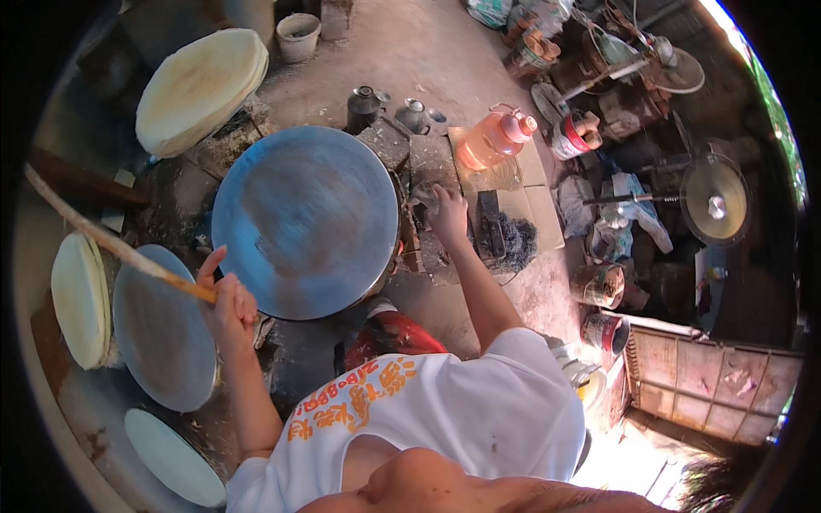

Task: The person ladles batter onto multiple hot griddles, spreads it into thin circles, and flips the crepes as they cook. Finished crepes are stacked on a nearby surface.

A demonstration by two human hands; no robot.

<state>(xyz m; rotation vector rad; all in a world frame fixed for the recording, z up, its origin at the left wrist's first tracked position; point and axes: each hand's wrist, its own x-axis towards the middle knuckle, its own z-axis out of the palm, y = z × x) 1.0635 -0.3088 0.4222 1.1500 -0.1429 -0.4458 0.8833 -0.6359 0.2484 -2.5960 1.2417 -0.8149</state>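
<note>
A long wooden stick [111,238] runs up and to the left from my left hand [227,306], whose fingers close round its near end. One finger stands up off the stick. In front of me lies a large round griddle [342,248], its blue-grey surface darker in the middle and with nothing on it. Just right of its rim, my right hand [449,218] is closed on a crumpled greyish cloth [422,195]. Past that hand stands a pinkish clear jug [489,141] with liquid in it. Near my right wrist lies a dark brush-like tool [492,224].
A thick stack of pale round flatbreads [202,90] rests beyond the griddle at the left. Further left are another flatbread stack [80,301], a second griddle [165,329] and a pale disc [174,457]. Dark kettles [363,107] stand at the back; tins [597,285] line the right.
</note>
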